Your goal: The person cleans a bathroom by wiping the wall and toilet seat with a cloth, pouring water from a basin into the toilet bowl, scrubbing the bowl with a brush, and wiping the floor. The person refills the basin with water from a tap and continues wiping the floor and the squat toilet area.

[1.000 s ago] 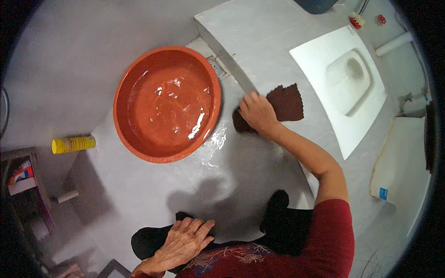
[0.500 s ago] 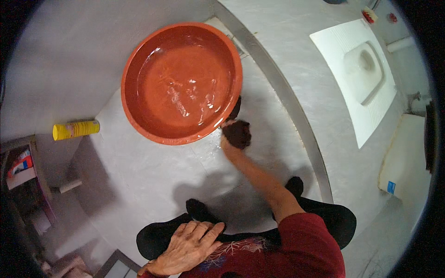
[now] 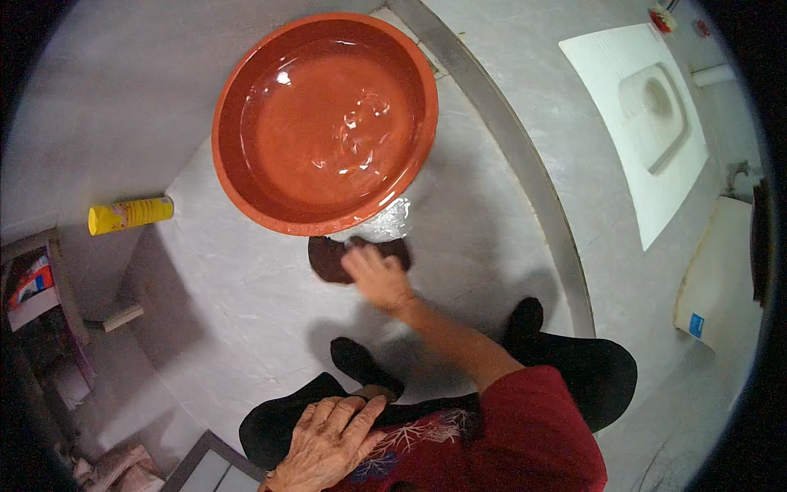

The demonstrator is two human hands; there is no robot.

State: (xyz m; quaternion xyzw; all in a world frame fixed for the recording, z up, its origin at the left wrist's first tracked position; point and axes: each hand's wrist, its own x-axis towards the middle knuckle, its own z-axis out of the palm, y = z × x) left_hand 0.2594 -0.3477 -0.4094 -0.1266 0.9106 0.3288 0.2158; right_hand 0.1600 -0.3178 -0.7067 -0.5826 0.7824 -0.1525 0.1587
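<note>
On the floor at the near side of the basin lies a dark brown cloth (image 3: 329,261), spread out to both sides of my hand. My right hand (image 3: 379,279) presses down on it, its fingers somewhat blurred by motion. My left hand (image 3: 332,439) rests on my left thigh with its fingers stretched out, holding nothing. A large round orange-red basin (image 3: 225,176) stands just beyond the cloth, with rippling clear water in it. Between basin and cloth, a wet patch (image 3: 392,220) shines on the grey floor.
A raised ledge (image 3: 525,156) curves along the right, with a white squat toilet (image 3: 627,107) set beyond it. By the left wall a yellow canister (image 3: 131,215) lies near a shelf (image 3: 70,303). My dark shoes (image 3: 352,358) stand close below the right forearm.
My right hand has swept left and nearer with the brown cloth, which was bunched at the basin's lower right and now lies flatter. The left hand stays on the thigh.
</note>
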